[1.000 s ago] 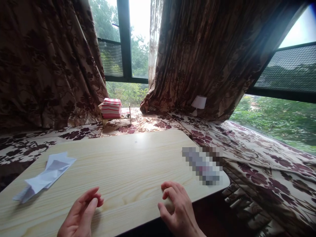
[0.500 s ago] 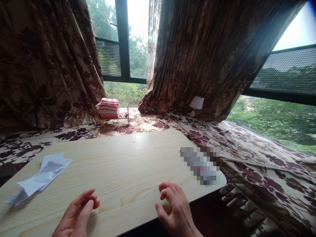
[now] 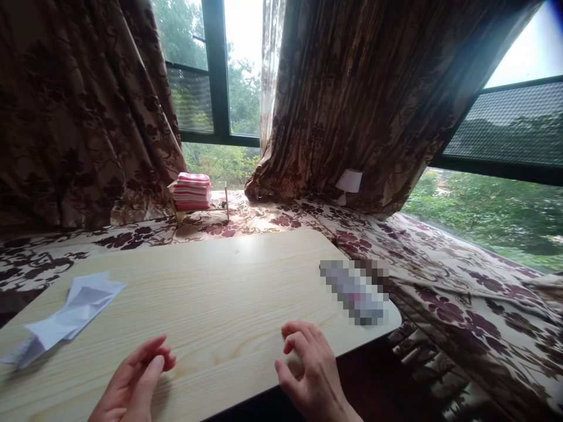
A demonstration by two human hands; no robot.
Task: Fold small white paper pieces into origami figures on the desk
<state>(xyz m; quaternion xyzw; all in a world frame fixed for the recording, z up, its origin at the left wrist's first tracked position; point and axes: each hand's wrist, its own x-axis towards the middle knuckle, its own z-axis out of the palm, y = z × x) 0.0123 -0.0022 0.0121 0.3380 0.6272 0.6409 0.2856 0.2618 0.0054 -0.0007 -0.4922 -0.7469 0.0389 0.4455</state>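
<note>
My left hand [image 3: 136, 375] rests at the front edge of the pale wooden table [image 3: 211, 293], its fingers loosely bent and the thumb apart from the forefinger. Nothing shows in it. To its right, my right hand [image 3: 310, 366] is at the same edge, fingers curved, with bare tabletop visible in the gap between thumb and forefinger. It holds nothing that I can see. Creased white paper [image 3: 73, 316] lies on the left side of the table, beyond my left hand. A long object [image 3: 352, 293] blurred into squares lies beyond my right hand; its kind cannot be made out.
Behind the table, folded red-and-white striped cloths [image 3: 192, 190] sit stacked on a small stand. A small white lamp [image 3: 349, 181] stands by the patterned curtain [image 3: 352, 88]. Flowered fabric [image 3: 461, 316] surrounds the table's back and right side. Windows [image 3: 240, 88] are beyond.
The whole view has shifted very slightly. Both hands keep the same pose, and the paper and the blurred object lie where they were.
</note>
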